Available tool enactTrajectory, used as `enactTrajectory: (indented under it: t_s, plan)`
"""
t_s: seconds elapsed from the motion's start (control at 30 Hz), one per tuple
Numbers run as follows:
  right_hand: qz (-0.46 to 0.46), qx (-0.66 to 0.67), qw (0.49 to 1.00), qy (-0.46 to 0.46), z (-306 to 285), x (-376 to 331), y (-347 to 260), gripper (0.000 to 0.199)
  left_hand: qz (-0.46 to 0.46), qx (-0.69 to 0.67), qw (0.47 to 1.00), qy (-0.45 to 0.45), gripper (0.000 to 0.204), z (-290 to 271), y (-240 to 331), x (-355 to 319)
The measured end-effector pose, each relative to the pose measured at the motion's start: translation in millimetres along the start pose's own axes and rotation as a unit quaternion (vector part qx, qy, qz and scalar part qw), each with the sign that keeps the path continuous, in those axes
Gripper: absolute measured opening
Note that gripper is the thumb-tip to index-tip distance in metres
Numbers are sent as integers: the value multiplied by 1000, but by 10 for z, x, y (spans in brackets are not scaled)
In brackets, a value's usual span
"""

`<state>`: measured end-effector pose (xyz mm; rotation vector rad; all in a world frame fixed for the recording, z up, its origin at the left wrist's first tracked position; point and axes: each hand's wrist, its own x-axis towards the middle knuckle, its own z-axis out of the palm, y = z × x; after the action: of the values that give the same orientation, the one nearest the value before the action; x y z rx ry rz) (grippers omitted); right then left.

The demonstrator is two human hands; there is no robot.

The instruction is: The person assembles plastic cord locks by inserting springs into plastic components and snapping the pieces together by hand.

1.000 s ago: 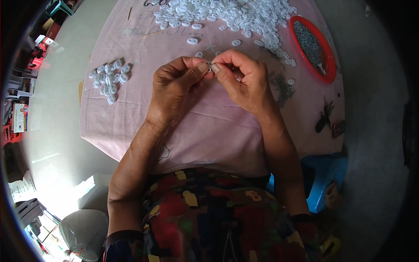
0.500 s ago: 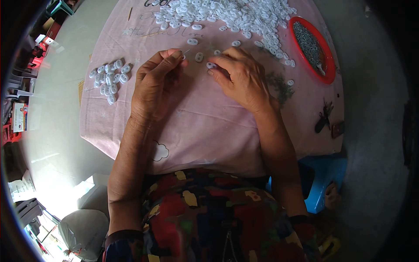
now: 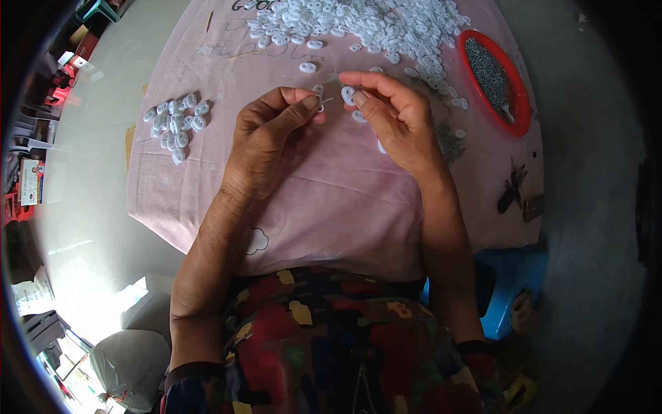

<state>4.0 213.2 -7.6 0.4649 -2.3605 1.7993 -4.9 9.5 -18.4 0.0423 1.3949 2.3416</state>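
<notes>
My left hand [image 3: 272, 134] is closed, thumb and forefinger pinching a small white plastic piece with a thin metal screw [image 3: 327, 101] sticking out toward the right. Most of that piece is hidden by the fingertips. Facing it, my right hand [image 3: 403, 124] grips a white oval two-hole plastic piece [image 3: 348, 95] between thumb and fingers, held up over the table. A small gap separates the screw's tip from this piece. Several loose oval pieces lie around the hands, such as one [image 3: 308, 67] just beyond the left fingers.
A large heap of white oval pieces [image 3: 372, 27] covers the table's far side. At the right stands a red bowl [image 3: 466, 58] of screws. More loose screws [image 3: 452, 145] lie by my right wrist. A small pile [image 3: 172, 124] sits at left; keys [image 3: 512, 190] rest near the right edge.
My right hand has picked up an oval piece and turned it upright. My left hand has moved right, bringing the screw closer to it.
</notes>
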Motion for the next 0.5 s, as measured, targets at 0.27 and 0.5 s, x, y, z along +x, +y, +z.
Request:
enactTrajectory:
  t_s: [0.27, 0.5]
  plan:
    - [66, 77, 995, 18, 31, -14, -84, 20, 19, 18, 1000, 8, 13, 59, 5, -27]
    - [51, 84, 995, 18, 59, -20, -67, 20, 42, 29, 999, 10, 13, 56, -10, -20]
